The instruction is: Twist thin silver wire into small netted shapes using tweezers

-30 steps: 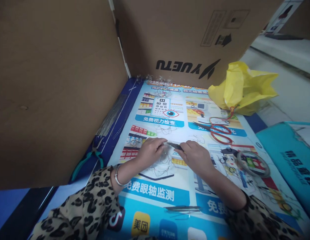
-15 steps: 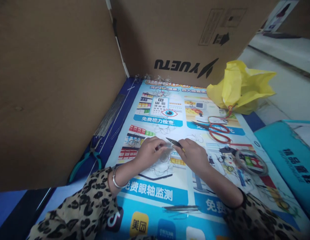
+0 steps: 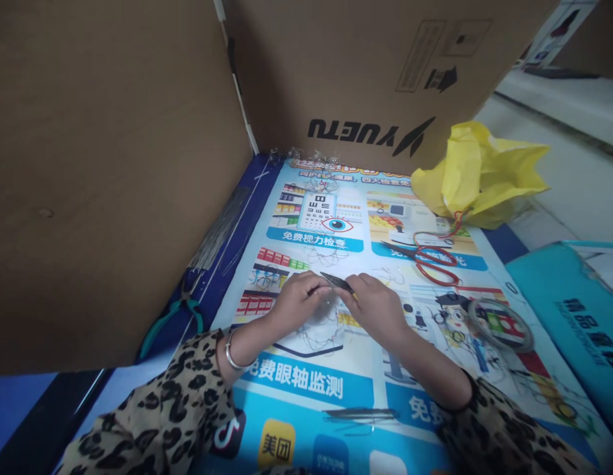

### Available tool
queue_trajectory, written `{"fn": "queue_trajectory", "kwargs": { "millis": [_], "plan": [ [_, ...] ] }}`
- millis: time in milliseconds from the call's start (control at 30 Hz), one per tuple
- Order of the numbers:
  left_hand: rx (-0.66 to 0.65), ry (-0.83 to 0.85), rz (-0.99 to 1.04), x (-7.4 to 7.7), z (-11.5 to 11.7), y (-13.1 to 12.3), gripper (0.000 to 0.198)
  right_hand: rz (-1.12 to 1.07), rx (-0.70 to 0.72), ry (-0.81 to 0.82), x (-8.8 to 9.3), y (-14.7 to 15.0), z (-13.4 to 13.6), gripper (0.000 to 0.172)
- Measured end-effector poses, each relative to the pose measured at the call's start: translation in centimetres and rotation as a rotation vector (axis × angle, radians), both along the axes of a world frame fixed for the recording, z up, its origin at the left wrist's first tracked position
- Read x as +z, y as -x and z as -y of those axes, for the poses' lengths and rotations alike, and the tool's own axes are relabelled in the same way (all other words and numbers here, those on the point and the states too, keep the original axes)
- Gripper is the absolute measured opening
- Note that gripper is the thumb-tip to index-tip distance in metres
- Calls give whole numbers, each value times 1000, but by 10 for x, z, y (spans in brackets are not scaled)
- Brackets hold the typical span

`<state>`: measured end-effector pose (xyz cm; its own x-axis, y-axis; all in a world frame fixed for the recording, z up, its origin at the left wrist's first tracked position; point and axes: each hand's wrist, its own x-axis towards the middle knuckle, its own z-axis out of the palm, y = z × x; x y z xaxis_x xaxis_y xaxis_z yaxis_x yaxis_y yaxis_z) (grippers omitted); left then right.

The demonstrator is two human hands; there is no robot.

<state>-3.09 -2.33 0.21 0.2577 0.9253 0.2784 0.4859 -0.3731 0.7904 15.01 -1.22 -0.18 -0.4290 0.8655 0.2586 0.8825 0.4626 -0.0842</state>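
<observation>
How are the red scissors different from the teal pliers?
The scissors have red looped handles; the pliers have teal handles without loops. The scissors lie on the printed poster, blades pointing left; the pliers lie on the blue surface, tips pointing away from the camera. Both lie untouched.

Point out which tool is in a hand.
The dark pointed tool, in the right hand; the red-handled scissors and teal-handled pliers lie untouched.

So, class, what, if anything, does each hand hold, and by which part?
Right hand: a dark pointed tool, by its rear part. Left hand: cannot be told.
</observation>
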Motion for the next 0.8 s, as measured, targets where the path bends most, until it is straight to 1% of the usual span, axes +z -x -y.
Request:
{"fn": "queue_trajectory", "kwargs": {
  "millis": [100,167,333,467,600,800],
  "plan": [
    [5,11,14,2,-1,3,16,-37,60,21,-5,-10,-4,36],
    [-5,30,28,3,-2,5,17,-100,93,35,-9,-19,-10,36],
    [-112,93,73,5,-4,7,17,-285,177,147,-13,-37,-30,31],
    [-185,119,59,5,-4,8,20,-339,302,181,-11,-40,-37,28],
    [-215,132,37,5,-3,8,22,-352,395,209,-10,-39,-35,26],
    [-207,139,64,6,-3,8,23,-374,434,227,-9,-39,-34,27]
  ]
}}
